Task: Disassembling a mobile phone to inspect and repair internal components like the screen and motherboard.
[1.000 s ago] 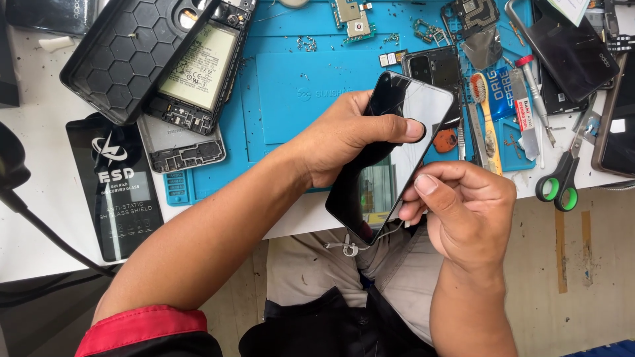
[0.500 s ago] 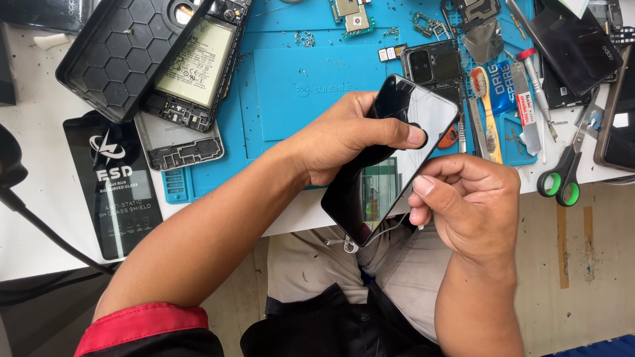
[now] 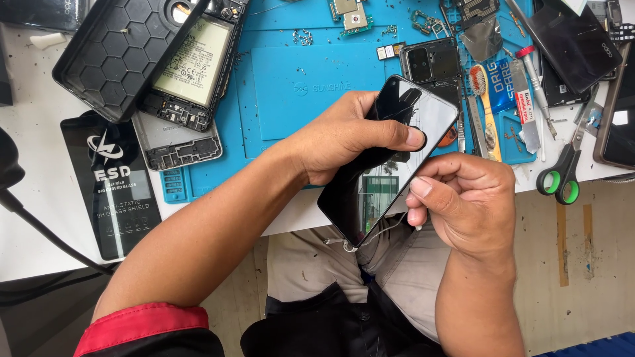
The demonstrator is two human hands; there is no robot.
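My left hand point(image 3: 344, 142) grips a black phone point(image 3: 360, 205) from the left, with its thumb laid across the glossy face near the top. The phone is held tilted, above my lap and the table's front edge. My right hand point(image 3: 466, 205) is curled at the phone's right edge, thumb and fingertips pinched against its side. Whether a small tool sits in that pinch is hidden. A thin pale wire point(image 3: 370, 237) loops under the phone's lower end.
A blue work mat point(image 3: 297, 86) carries small screws and parts. On the left lie a black hexagon-patterned case point(image 3: 112, 53), an opened phone showing its battery point(image 3: 195, 66), a grey frame point(image 3: 175, 149) and a black packet point(image 3: 112, 192). Green-handled scissors point(image 3: 562, 178), an orange toothbrush point(image 3: 486, 109) and more phones point(image 3: 572, 39) lie right.
Hardly anything: both hands stay on the phone, and my left thumb has shifted slightly down its face.
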